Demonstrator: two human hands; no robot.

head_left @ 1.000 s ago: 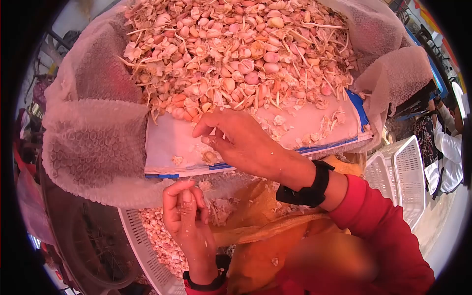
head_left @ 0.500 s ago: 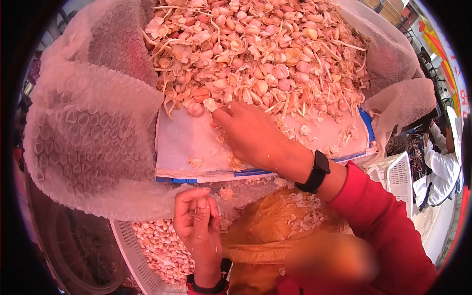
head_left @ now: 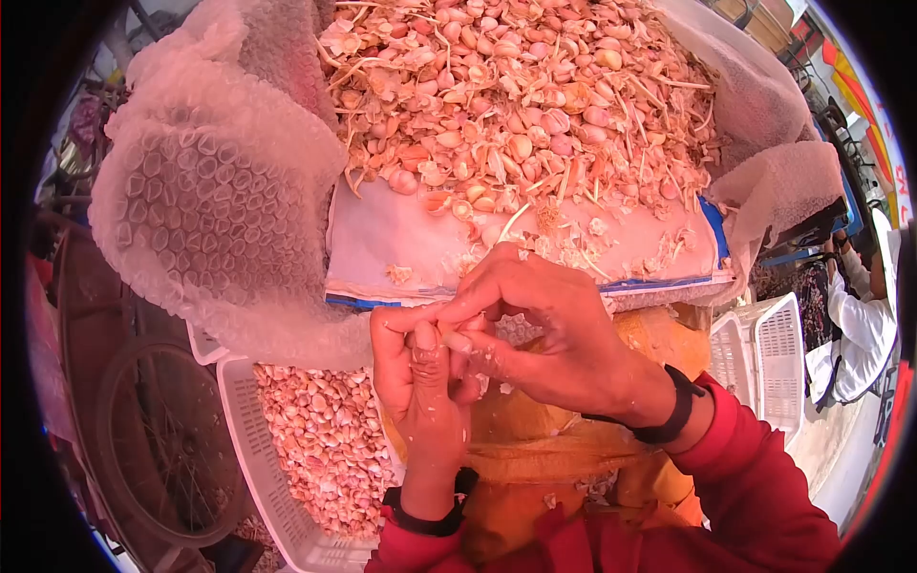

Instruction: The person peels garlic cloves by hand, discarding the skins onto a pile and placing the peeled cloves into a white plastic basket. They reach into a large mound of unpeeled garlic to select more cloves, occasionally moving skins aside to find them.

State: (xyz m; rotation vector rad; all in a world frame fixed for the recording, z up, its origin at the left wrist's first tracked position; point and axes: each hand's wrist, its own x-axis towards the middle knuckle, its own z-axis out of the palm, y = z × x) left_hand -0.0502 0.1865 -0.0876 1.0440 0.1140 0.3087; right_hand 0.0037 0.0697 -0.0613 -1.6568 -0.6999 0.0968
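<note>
My left hand [head_left: 425, 387] is held upright below the work surface's front edge, its fingers curled and thumb pressed in. My right hand [head_left: 549, 334] meets it from the right, thumb and fingertips pinched against the left fingertips. Whatever they pinch is hidden between the fingers. Small pale flakes stick to the skin. Beyond the hands rises a heap of garlic cloves [head_left: 516, 115] mixed with papery skins and dry stalks. It lies on a white sheet [head_left: 382, 234] with blue edging. Below left, a white plastic basket [head_left: 239, 411] holds loose garlic cloves [head_left: 320, 444].
Bubble wrap [head_left: 210, 201] drapes over the left side and more lies at the right. An orange cloth [head_left: 525, 454] with skin scraps covers my lap. White baskets [head_left: 778, 353] stand at right, near a person in white [head_left: 855, 334]. A spoked wheel [head_left: 172, 449] is at lower left.
My right hand has come back from the front of the garlic heap to my left hand, and their fingertips now meet. The view has shifted slightly.
</note>
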